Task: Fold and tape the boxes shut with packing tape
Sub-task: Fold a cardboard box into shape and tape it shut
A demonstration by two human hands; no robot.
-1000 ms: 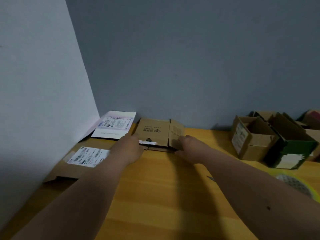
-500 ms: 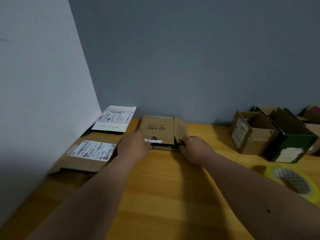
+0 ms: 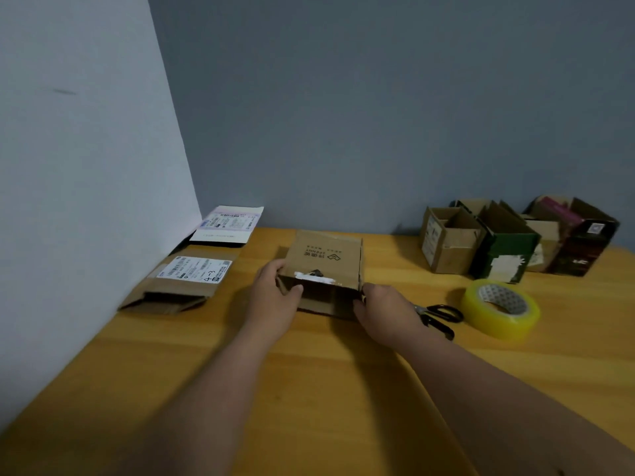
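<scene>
The wooden worktop (image 3: 309, 389) ran into a wall corner. Near its back edge, about midway along, sat a small brown box (image 3: 324, 266), partly opened up, between both hands. The left hand (image 3: 275, 297) gripped its left near corner, thumb curled over the front edge beside a white tape scrap. The right hand (image 3: 385, 310) gripped the right near corner, fingers curled round it. Just right lay black scissors (image 3: 441, 314) and a yellow tape roll (image 3: 500, 309); flattened labelled boxes (image 3: 185, 280) lay by the left wall
</scene>
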